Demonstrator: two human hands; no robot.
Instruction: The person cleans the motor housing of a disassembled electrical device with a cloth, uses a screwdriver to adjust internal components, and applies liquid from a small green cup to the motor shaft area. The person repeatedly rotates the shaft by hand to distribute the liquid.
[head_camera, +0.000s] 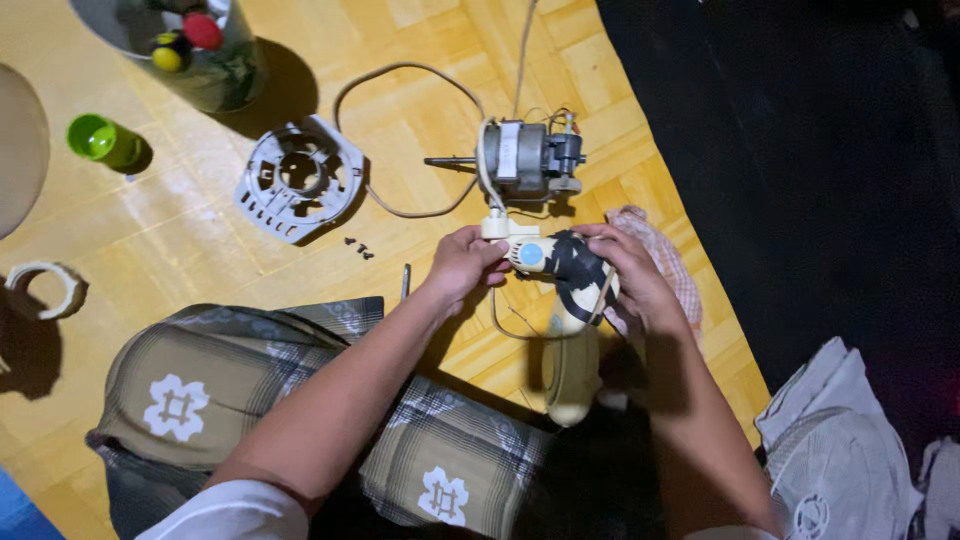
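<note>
Two bare hands are seen closed around a cream plastic fan neck (560, 300), held above a honey-coloured parquet floor (420, 70) where the rest of a dismantled fan is spread. A dark rug (800, 150) borders the wood on the right, and a checked brown cloth (300, 400) is draped over the seated person's lap. The curved, smooth neck piece is kept upright over the lap, apparently so that its upper end stays turned toward the camera. It is steadied near its black-wrapped joint by the right hand (635, 275), fingers curled around it, while its tip with a round blue button is pinched by the left hand (462, 262). A grey metal motor with a bare shaft (525, 160) is laid just beyond, tethered by a looping beige cable (400, 75). A grey ribbed plastic motor cover (298, 178) rests to the left, probably set aside to expose the motor. A pink checked rag (660, 255) lies under the right hand. A green plastic cup (100, 138) stands further off, and several small dark screws (358, 248) are gathered near the cover.
</note>
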